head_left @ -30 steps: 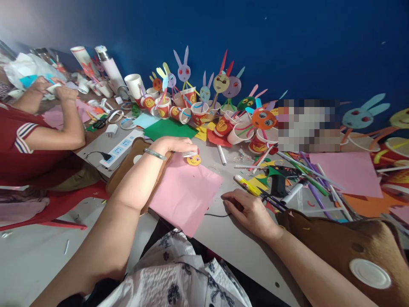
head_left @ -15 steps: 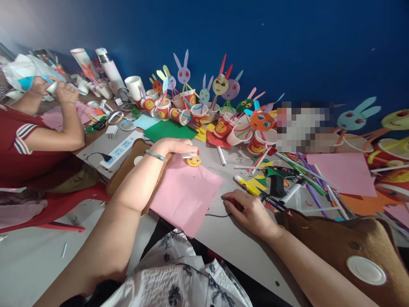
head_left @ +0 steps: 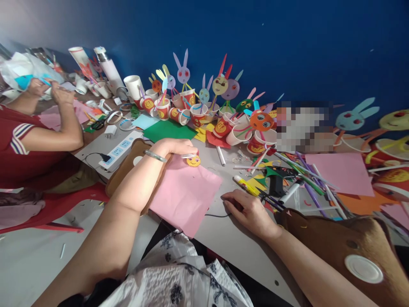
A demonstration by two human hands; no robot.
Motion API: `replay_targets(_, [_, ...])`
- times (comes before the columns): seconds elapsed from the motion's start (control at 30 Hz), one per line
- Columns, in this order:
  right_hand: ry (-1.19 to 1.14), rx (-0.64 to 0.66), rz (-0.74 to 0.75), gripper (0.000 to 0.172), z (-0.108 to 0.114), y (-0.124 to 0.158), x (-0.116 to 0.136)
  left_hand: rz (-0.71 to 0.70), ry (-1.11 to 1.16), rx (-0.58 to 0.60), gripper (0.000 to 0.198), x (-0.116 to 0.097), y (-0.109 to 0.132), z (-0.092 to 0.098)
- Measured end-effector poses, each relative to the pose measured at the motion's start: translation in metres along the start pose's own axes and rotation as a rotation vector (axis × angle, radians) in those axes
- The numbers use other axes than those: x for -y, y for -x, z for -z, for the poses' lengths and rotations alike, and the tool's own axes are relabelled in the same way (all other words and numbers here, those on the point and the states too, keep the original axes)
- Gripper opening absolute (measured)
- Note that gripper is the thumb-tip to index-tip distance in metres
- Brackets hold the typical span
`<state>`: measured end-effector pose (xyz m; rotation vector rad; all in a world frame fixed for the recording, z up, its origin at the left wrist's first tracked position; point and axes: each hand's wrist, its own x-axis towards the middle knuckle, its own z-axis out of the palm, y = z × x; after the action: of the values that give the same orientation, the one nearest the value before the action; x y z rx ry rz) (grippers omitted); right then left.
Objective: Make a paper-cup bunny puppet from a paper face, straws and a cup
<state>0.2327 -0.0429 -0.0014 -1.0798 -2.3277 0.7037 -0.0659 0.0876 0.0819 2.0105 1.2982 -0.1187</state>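
Note:
My left hand (head_left: 180, 146), with a bracelet on its wrist, is at the far side of the pink paper (head_left: 187, 196). Its fingers are bent down and pressed together on a small round yellow paper face (head_left: 193, 161), drawn with eyes and a smile. A pale strip shows by the fingertips; what it is I cannot make out. My right hand (head_left: 251, 211) rests on the grey table (head_left: 252, 260), loosely curled, fingers a little apart and holding nothing. Nearest to it lie a yellow glue stick (head_left: 246, 186) and some dark-handled tools (head_left: 273, 200).
Paper cups with rabbit faces, such as an orange one (head_left: 262, 120), line the blue wall. Brown cushions (head_left: 335, 243) lie at the right and under my left forearm. A power strip (head_left: 117, 151) sits at left, near a co-worker's hands (head_left: 62, 94). Straws and paper scraps clutter the right.
My hands stay where they were. At the left, the co-worker's hands have shifted slightly, and the white piece between them no longer shows. The view has turned very slightly.

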Motion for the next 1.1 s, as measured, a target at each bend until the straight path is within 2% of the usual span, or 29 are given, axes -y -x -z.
replay_targets(0.57, [0.005,0.002,-0.009,0.019,-0.0001,-0.0008,0.0005,-0.019,0.007,0.048,0.020,0.0035,-0.0004,-0.0004])
replay_targets(1.1, [0.002,0.004,-0.004,0.018,-0.0005,-0.0006,-0.0004,0.041,-0.080,0.057,0.024,0.0041,-0.0018,-0.0009])
